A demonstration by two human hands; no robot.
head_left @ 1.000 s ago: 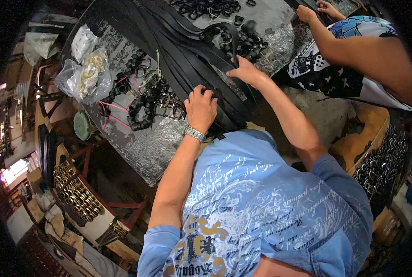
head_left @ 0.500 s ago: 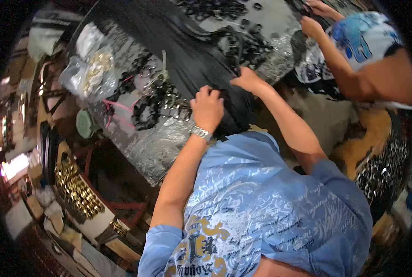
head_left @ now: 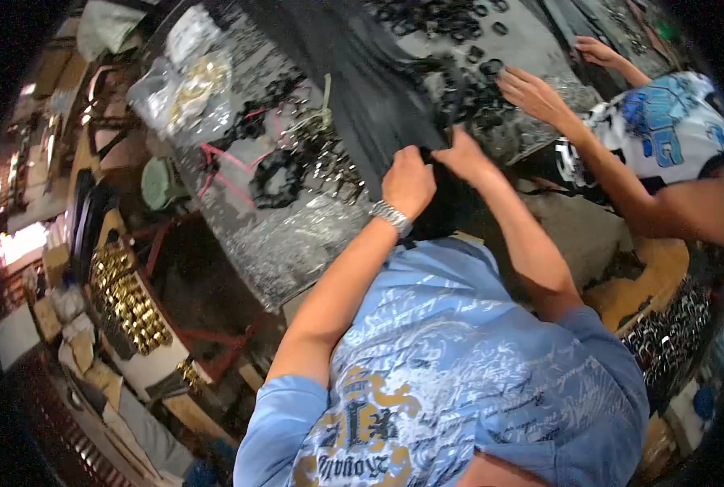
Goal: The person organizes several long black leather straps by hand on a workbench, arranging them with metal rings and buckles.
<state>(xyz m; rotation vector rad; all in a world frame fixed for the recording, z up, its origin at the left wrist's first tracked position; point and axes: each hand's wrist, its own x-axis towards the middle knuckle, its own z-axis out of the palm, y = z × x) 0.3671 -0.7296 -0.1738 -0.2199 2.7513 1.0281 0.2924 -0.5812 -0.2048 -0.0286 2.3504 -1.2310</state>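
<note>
A bundle of long black strips [head_left: 321,65], like belt straps, runs across the table to its near edge. Over the near end of it, my left hand [head_left: 409,185], with a metal watch band at the wrist, has its fingers curled round the black strips. Close beside it on the right, my right hand [head_left: 469,160] is closed with thumb and fingers together at the strips' edge. It is slightly blurred, and what it pinches is mostly hidden. The strip ends hang dark between my hands and my blue shirt.
Left of the strips lie metal buckles [head_left: 338,174], a black coil [head_left: 279,178], pink ties and a plastic bag [head_left: 191,89]. Black rings [head_left: 459,24] lie beyond. A co-worker's hand [head_left: 532,93] reaches over the table from the right. A green stool [head_left: 159,185] stands left.
My hands have come closer together, the right one lower beside the left. The co-worker's near hand has opened and stretched toward the black rings. The whole view has shifted slightly.
</note>
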